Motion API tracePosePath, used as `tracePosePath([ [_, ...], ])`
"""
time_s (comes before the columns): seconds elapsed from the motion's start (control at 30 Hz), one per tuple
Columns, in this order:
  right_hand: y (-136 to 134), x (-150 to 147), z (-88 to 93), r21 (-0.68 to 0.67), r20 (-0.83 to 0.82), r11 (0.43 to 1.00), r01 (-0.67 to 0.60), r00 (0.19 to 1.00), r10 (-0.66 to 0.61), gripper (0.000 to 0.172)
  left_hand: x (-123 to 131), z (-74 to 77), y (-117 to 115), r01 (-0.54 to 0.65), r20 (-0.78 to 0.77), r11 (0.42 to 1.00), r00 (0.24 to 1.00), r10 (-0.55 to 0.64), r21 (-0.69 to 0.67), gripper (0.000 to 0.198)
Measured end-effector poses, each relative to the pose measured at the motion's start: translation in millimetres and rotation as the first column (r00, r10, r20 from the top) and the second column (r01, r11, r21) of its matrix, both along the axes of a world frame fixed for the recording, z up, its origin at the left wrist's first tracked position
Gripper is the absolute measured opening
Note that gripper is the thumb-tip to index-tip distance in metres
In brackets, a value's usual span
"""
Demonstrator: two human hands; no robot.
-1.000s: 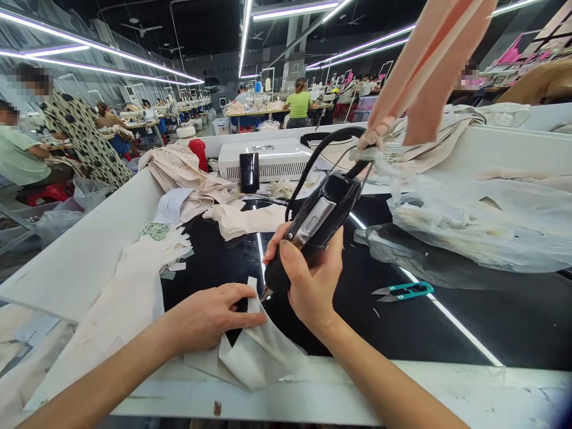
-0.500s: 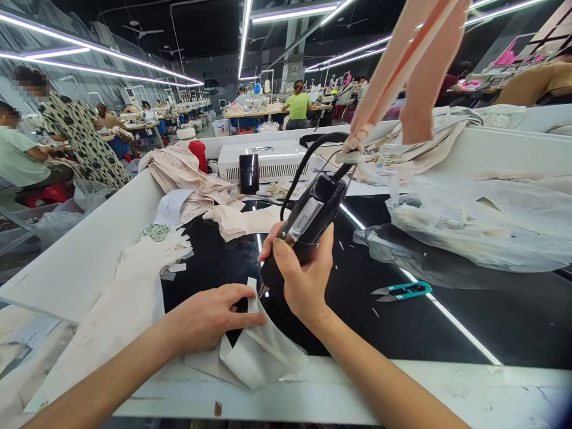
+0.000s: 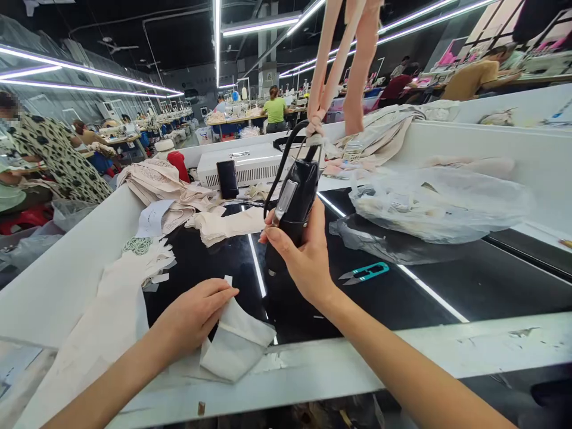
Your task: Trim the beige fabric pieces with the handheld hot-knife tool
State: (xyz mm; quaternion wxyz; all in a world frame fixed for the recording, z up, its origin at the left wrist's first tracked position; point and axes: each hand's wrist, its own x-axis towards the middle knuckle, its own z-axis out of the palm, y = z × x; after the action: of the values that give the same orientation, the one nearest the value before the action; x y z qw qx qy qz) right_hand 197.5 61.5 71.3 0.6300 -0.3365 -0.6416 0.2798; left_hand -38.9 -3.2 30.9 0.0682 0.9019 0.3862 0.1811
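My right hand point(image 3: 308, 256) is wrapped round a black corded hand tool point(image 3: 297, 190) with a silver plate on its side. The tool's lower end points down over the dark table surface, apart from the cloth. Peach fabric strips point(image 3: 317, 89) are tied at its top, beside the black cable. Pinched in my left hand point(image 3: 196, 313) is a white fabric piece point(image 3: 241, 342), which drapes toward the table's front edge. A small white tab point(image 3: 228, 280) shows just above my left fingertips. Teal thread snips point(image 3: 366, 273) lie right of my right hand.
Cream fabric pieces point(image 3: 98, 316) lie along the left, with green cord point(image 3: 137, 245) on them. A phone point(image 3: 227, 179) leans against a white vented box point(image 3: 254, 165). A clear plastic bag point(image 3: 442, 205) lies at right. White side boards point(image 3: 58, 256) edge the table; people work beyond.
My right hand has lifted the tool away from the white fabric, and the tool is more upright. My left hand has drawn the fabric slightly left. The camera view has turned right.
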Motion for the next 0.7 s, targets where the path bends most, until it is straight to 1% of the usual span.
tracePosePath([
  [0.07, 4, 13, 1.5, 0.002, 0.016, 0.999, 0.048, 0.999, -0.048, 0.076, 12, 0.9, -2, -0.002, 0.022, 0.999, 1.0, 0.001, 0.037, 0.029],
  [0.17, 7, 32, 4.0, 0.001, 0.102, 0.998, 0.066, 0.993, -0.066, 0.076, 31, 0.5, -5, 0.033, -0.005, 0.999, 0.999, -0.033, 0.024, 0.018],
  [0.27, 3, 56, 4.0, -0.015, 0.251, 0.999, 0.028, 0.968, -0.024, 0.075, 45, -3.5, -7, 0.053, -0.051, 0.999, 0.997, -0.053, 0.002, 0.01],
  [0.33, 0, 79, -0.2, -0.035, 0.389, 0.999, 0.0, 0.921, 0.014, 0.074, 50, -7.8, -7, 0.044, -0.051, 0.999, 0.998, -0.044, -0.001, 0.009],
  [0.4, -2, 110, -9.5, -0.033, 0.555, 0.999, 0.027, 0.832, -0.004, 0.071, 52, -12.7, -7, 0.035, -0.044, 0.999, 0.998, -0.033, 0.027, 0.014],
  [0.43, -1, 128, -16.0, -0.046, 0.643, 0.998, 0.051, 0.766, -0.009, 0.073, 52, -15.1, -6, 0.034, -0.054, 0.998, 0.998, -0.031, 0.058, 0.014],
  [0.5, 4, 169, -31.0, -0.079, 0.789, 0.993, 0.09, 0.614, 0.007, 0.08, 54, -19.2, -4, 0.028, -0.137, 0.992, 0.991, -0.011, 0.122, 0.012],
  [0.57, 13, 208, -46.2, -0.095, 0.886, 0.991, 0.095, 0.462, 0.041, 0.081, 57, -21.7, -1, 0.002, -0.257, 0.991, 0.966, 0.033, 0.135, 0.012],
  [0.63, 19, 237, -58.8, -0.101, 0.921, 0.99, 0.095, 0.386, 0.057, 0.081, 60, -22.4, 2, -0.054, -0.329, 0.993, 0.94, 0.087, 0.107, 0.016],
  [0.67, 19, 247, -63.7, -0.114, 0.923, 0.989, 0.092, 0.377, 0.072, 0.077, 62, -22.0, 3, -0.093, -0.338, 0.992, 0.934, 0.118, 0.09, 0.016],
  [0.7, 19, 252, -67.7, -0.114, 0.918, 0.99, 0.083, 0.389, 0.073, 0.074, 63, -21.3, 4, -0.135, -0.334, 0.988, 0.93, 0.152, 0.076, 0.013],
])
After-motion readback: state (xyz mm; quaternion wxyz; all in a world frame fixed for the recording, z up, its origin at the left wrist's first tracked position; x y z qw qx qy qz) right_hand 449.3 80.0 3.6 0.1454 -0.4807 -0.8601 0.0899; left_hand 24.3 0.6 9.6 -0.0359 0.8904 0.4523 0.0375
